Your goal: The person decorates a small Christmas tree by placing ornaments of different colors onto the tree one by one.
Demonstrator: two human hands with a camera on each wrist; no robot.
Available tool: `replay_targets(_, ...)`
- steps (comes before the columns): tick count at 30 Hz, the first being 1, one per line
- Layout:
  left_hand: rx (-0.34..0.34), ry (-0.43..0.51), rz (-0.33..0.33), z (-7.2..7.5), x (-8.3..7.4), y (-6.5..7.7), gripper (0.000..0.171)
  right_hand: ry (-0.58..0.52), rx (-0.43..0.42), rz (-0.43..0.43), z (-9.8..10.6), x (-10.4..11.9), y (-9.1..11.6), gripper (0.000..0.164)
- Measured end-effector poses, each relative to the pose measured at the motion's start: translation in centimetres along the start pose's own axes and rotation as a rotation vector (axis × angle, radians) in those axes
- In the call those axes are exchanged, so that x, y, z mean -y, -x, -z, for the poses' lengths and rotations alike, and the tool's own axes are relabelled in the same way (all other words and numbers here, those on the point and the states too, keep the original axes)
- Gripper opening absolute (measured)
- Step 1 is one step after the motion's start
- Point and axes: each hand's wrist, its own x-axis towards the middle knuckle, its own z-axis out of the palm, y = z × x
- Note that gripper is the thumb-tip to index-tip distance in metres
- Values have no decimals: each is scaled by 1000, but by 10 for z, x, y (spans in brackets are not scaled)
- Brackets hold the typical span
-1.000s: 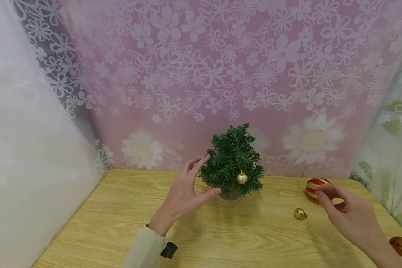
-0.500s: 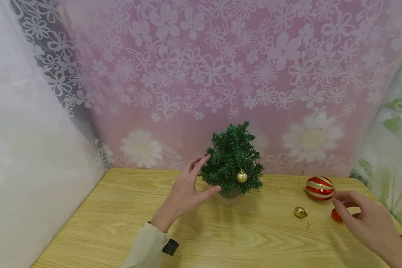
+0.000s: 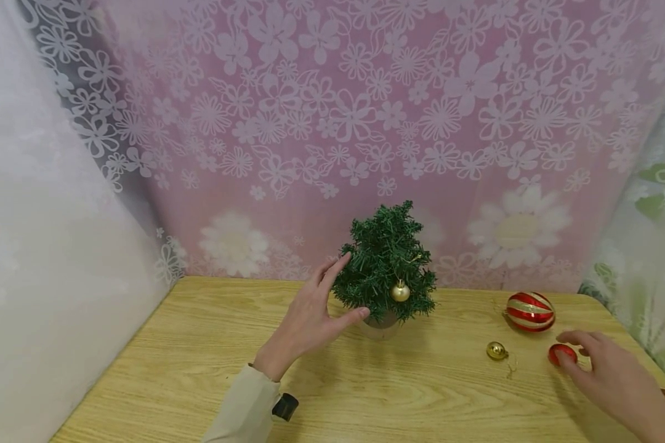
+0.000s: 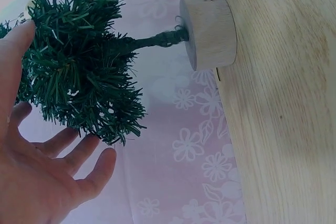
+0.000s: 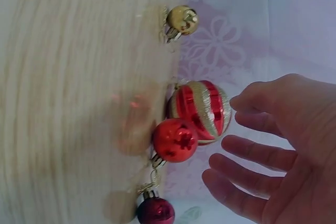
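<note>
Wood-grain table (image 3: 199, 381): green tree (image 3: 385, 264), upright; left hand (image 3: 313, 311) beside it, thumb and fingers apart; red ball (image 5: 175, 140), right of tree; right hand (image 3: 615, 372) close above, fingers parted; striped ball (image 3: 530, 311), loose gold ball (image 3: 495, 351) nearby.

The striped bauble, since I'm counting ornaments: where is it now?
In the head view, the striped bauble lies on the right of the table, just beyond the small red bauble.

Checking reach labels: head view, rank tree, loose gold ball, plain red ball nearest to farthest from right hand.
From the right hand:
1. Plain red ball, by its fingers
2. Loose gold ball, left of that
3. Tree, leftmost of the three
</note>
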Motion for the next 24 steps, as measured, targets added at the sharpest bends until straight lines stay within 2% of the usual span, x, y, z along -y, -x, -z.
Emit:
replay_targets(6, -28, 6, -21, 1, -1, -1, 96, 22, 43, 1, -6, -9, -4, 25)
replay_targets(12, -35, 27, -49, 0, -3, -2, 93, 44, 42, 12, -13, -17, -5, 26)
replay_targets(24, -39, 14, -50, 0, -5, -2, 92, 67, 69, 42, -20, -31, -8, 40)
